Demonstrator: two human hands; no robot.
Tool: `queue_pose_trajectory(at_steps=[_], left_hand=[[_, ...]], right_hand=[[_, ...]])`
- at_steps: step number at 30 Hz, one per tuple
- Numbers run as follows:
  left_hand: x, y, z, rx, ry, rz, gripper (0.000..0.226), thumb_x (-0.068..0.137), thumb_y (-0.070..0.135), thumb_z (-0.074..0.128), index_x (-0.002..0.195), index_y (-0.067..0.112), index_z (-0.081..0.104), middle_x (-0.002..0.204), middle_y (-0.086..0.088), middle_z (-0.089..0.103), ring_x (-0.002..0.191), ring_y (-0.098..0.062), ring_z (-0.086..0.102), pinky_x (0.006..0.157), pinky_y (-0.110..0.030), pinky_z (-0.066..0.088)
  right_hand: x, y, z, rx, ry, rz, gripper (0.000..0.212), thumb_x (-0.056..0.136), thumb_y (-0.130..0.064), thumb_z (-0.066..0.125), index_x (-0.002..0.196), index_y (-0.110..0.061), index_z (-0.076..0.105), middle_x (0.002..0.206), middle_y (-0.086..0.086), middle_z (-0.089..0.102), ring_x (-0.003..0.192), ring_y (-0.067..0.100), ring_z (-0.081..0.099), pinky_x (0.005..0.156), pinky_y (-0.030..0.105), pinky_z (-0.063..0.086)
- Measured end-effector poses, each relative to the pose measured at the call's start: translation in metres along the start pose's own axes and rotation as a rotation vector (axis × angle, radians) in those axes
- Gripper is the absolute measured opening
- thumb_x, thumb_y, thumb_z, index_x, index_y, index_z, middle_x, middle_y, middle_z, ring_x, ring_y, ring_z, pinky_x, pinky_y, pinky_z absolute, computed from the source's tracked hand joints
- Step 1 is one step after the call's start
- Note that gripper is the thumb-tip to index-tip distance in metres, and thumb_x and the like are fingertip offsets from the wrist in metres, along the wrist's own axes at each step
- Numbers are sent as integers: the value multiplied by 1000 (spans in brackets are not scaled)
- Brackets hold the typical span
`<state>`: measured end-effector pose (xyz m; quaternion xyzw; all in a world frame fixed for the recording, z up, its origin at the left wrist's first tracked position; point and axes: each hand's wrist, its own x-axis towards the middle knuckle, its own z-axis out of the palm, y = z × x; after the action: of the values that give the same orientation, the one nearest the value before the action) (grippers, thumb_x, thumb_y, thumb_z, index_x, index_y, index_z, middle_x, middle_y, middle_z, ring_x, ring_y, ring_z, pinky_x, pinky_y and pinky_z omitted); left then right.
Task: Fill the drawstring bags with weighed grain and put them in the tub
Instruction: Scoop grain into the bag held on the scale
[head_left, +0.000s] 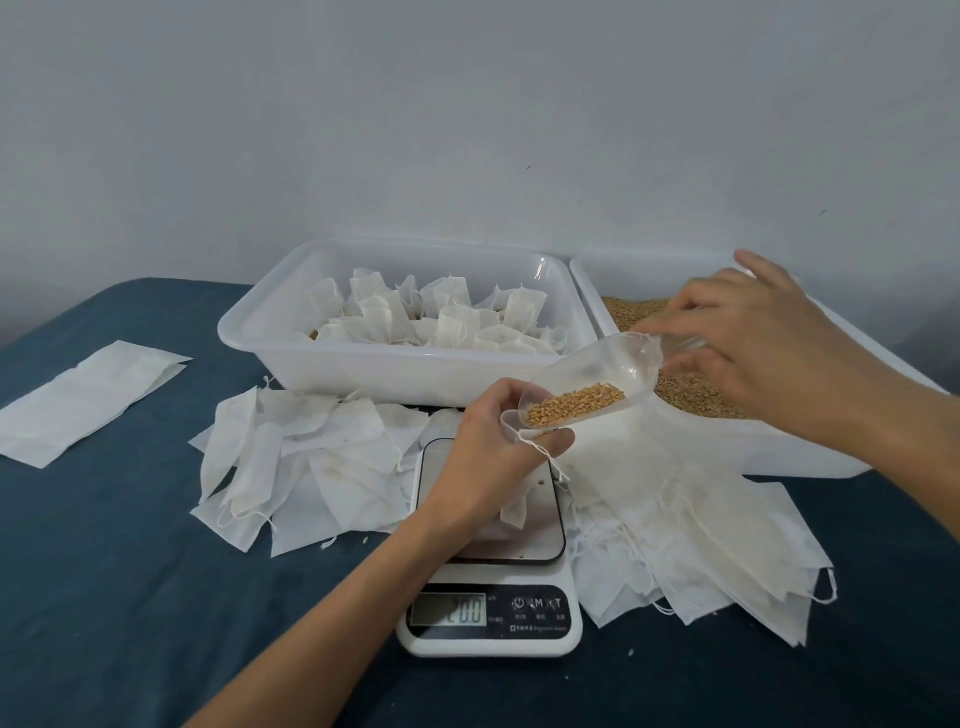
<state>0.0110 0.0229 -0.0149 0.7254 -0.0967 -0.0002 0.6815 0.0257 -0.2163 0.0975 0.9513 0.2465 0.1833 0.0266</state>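
Note:
My left hand (493, 447) grips the narrow end of a clear plastic scoop (618, 364), tilted with a small heap of grain (574, 404) at its low end. A small white drawstring bag (515, 512) hangs below that hand, over the plate of the kitchen scale (488, 618), whose display shows 20.0. My right hand (753, 338) hovers over the grain tub (779, 441), fingers spread, fingertips at the scoop's wide rim. The white tub (244, 332) behind holds several filled bags (457, 317).
Empty bags lie in a loose pile left of the scale (311, 457) and another to its right (701, 519). A flat stack of white bags (88, 395) lies at the far left. All of it rests on a dark blue cloth (130, 571). A wall stands close behind the tubs.

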Motion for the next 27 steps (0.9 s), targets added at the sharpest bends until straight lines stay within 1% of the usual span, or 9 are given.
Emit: queue_pose_trajectory(at_steps=[1,2,5,9,12,15,20,23,27], left_hand=[[0,0,0,0,1,-2,29,87,8,81,109,18,65,107,9,71,80,-6,67,81,-33,58],[0,0,0,1,1,-3,29,87,8,81,110,18,65,110,7,71,81,-7,68,81,-33,58],[0,1,-1,-6,-2,-6,29,88,8,81,110,19,65,111,5,71,80,-6,68,79,-27,56],[0,1,-1,-5,0,7,30,88,6,80,111,17,65,106,7,70,80,-2,67,78,-24,54],[0,1,0,-11,-4,5,31,88,5,80,112,16,65,111,3,71,80,1,68,76,-21,55],[0,0,0,-15,-6,4,32,88,5,80,112,17,64,111,4,72,79,2,69,75,-21,54],[1,-1,0,1,-4,9,32,87,8,81,113,18,65,114,4,72,87,2,69,76,-16,52],[1,-2,0,-10,-5,7,33,87,7,81,114,18,65,113,4,72,86,3,70,75,-16,52],[1,-2,0,0,-6,4,31,87,8,81,112,19,65,110,5,74,87,0,70,77,-19,54]], right_hand=[[1,-2,-3,-10,8,-6,37,90,-12,74,125,-25,71,109,1,66,112,27,58,123,50,13],[2,-4,-5,-17,10,-10,37,90,-11,73,125,-25,71,109,1,66,113,28,58,123,50,11],[4,-7,-9,-31,1,-14,38,91,-10,70,126,-26,70,110,2,66,115,28,57,124,48,8],[4,-8,-10,-35,1,-21,37,93,-13,67,127,-27,69,111,1,65,115,27,56,124,47,8],[3,-7,-9,-39,9,-25,38,93,-12,69,127,-28,69,111,0,65,116,26,57,124,48,8],[3,-8,-10,-37,19,-34,37,92,-12,70,126,-27,71,107,0,65,113,27,57,124,49,9],[4,-8,-12,-48,25,-46,36,90,-13,68,123,-24,73,106,3,67,111,30,59,123,52,11],[3,-7,-11,-54,32,-50,37,89,-10,71,123,-24,73,105,3,67,110,30,60,123,53,13],[3,-7,-8,-57,48,-64,37,87,-8,73,121,-23,74,103,5,67,107,32,61,122,56,16]])
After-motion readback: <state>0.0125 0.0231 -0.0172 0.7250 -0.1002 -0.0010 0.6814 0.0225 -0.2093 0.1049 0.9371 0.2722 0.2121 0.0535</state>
